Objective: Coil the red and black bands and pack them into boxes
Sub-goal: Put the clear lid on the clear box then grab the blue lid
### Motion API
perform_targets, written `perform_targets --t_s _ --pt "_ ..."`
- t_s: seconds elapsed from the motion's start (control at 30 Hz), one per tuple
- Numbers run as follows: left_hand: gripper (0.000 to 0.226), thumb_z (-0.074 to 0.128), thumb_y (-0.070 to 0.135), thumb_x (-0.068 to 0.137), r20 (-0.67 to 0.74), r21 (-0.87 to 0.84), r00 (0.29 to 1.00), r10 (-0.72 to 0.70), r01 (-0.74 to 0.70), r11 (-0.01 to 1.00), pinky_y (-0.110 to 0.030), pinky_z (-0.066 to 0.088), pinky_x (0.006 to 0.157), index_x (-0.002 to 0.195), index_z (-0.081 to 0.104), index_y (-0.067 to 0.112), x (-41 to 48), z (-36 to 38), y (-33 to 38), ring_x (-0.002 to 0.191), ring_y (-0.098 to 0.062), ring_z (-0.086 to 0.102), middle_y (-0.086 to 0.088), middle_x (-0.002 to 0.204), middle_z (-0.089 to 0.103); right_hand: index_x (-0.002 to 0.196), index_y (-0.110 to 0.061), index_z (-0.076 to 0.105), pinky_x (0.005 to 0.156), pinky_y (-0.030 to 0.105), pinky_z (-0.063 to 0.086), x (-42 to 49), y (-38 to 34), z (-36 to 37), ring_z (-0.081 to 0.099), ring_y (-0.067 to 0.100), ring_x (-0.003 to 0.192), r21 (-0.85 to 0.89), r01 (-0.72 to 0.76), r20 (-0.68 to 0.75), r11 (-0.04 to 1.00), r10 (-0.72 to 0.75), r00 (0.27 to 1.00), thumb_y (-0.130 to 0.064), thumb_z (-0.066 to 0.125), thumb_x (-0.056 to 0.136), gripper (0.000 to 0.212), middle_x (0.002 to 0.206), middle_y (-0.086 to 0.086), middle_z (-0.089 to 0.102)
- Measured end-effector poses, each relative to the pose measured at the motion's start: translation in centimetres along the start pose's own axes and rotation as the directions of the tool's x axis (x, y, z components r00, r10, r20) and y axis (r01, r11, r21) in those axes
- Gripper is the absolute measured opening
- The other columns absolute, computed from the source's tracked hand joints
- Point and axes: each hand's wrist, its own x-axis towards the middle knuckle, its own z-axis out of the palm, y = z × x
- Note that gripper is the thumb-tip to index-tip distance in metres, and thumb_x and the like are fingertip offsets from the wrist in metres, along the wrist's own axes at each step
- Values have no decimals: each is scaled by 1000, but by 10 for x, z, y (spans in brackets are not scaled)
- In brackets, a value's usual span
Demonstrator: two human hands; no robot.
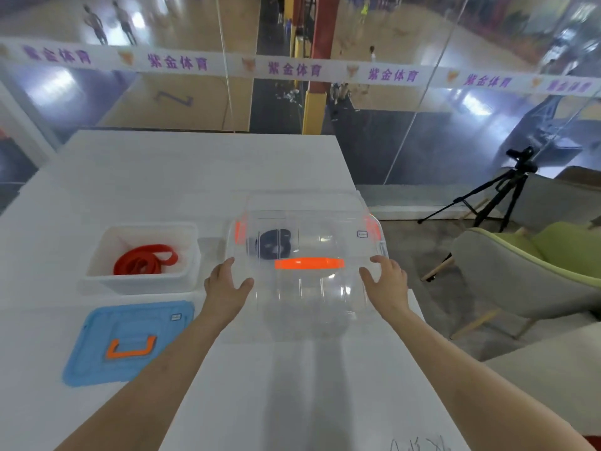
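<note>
Head view. Clear lid (309, 304) held level-ish over the clear box (294, 198), straight ahead on the bench (195, 164), right of centre. Long axis of lid running left to right, orange handle (309, 264) lying along it, midway between the hands. Black band (273, 244) coiled inside the box, seen through the lid, toward the left end and nearer the left hand. Left hand (226, 288) at the lid's left edge, thumb spread across the top, fingers reaching up along the side; grips the edge. Right hand (387, 284) mirrored at the right edge, thumb in over the top, fingers round the corner; grips likewise. Both about equally far from the handle, so neither clearly leading. Whether the lid already sits on the rim or hangs just above: cannot tell, too much glare and blur in the clear plastic. Probably the closing step for this box; next move likely a straight press down, corners lined up with the rim first. To the left, white box (143, 284) open, red band (143, 260) coiled inside. Blue lid (130, 340) flat on the bench just in front of it, not yet fitted, nearer the left hand.
</note>
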Motion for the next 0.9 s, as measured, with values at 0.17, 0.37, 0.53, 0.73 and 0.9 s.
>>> perform_targets --t_s 0.17,0.37,0.53,0.73,0.9 --pt "71 64 34 100 18 19 999 -47 47 999 -49 26 121 160 31 15 63 10 33 150 -41 27 -14 164 33 135 -25 57 103 51 43 77 -19 0 45 37 134 -74 -8 54 997 12 998 -45 64 98 43 140 10 59" --pt "67 60 39 100 35 165 997 -71 64 984 -42 27 118 154 38 7 136 22 52 147 -39 35 -18 158 43 132 -27 55 104 51 40 147 -29 20 46 36 131 -108 -8 104 994 20 994 -50 61 97 43 140 8 59" --pt "90 55 61 90 62 239 994 -95 78 968 -50 34 115 160 25 13 170 31 47 143 -42 34 -16 156 41 140 -28 50 112 53 37 174 -24 41 40 37 139 -174 52 155 983 -25 988 -54 59 97 51 154 9 44" --pt "111 66 59 91 46 310 999 -23 8 951 -55 35 115 165 -3 14 160 56 36 148 -40 27 -10 169 8 160 -33 30 121 57 28 163 -8 56 13 39 160 -335 136 146 932 -91 985 -63 43 103 66 174 22 5" --pt "110 64 60 92 36 352 999 -15 1 936 -55 34 115 164 -3 11 160 60 33 147 -42 28 -14 170 7 162 -33 27 117 56 35 160 -5 59 15 41 160 -390 160 126 907 -120 985 -63 38 104 66 174 25 5"
